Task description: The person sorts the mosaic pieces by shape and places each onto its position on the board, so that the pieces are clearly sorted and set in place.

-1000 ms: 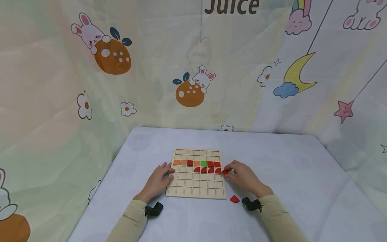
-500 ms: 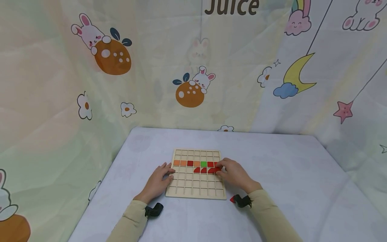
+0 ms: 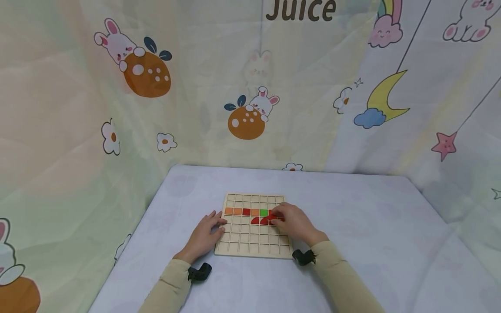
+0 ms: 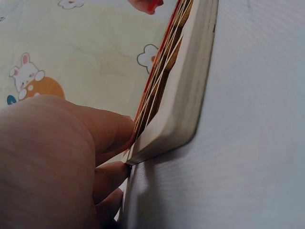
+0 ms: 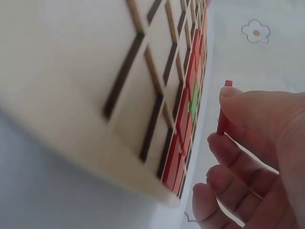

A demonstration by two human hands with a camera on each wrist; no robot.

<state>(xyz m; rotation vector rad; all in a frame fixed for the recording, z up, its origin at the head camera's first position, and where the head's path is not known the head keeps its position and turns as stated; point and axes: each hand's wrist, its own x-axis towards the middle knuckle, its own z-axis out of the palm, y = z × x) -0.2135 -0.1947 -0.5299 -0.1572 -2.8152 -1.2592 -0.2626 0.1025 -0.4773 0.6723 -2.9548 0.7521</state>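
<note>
A wooden grid board [image 3: 252, 239] lies on the table. One row carries orange, red and green squares; below it are red pieces [image 3: 255, 221] with a curved edge. My left hand [image 3: 203, 234] rests at the board's left side, and its fingertips touch the edge [image 4: 171, 129] in the left wrist view. Over the board's right part, my right hand [image 3: 295, 221] pinches a flat red piece [image 5: 224, 112] between thumb and finger, seen edge-on in the right wrist view. That piece appears raised above the grid. My right fingers hide the right ends of both coloured rows.
A white cloth covers the table [image 3: 352, 217]. Behind it hangs a printed curtain [image 3: 195, 87]. Black wrist cameras sit at my left cuff [image 3: 199, 271] and right cuff [image 3: 304, 257].
My right hand has moved left from the board's right edge to over the grid, carrying the red piece. Its wrist camera now hides the loose red piece on the table. My left hand stays put.
</note>
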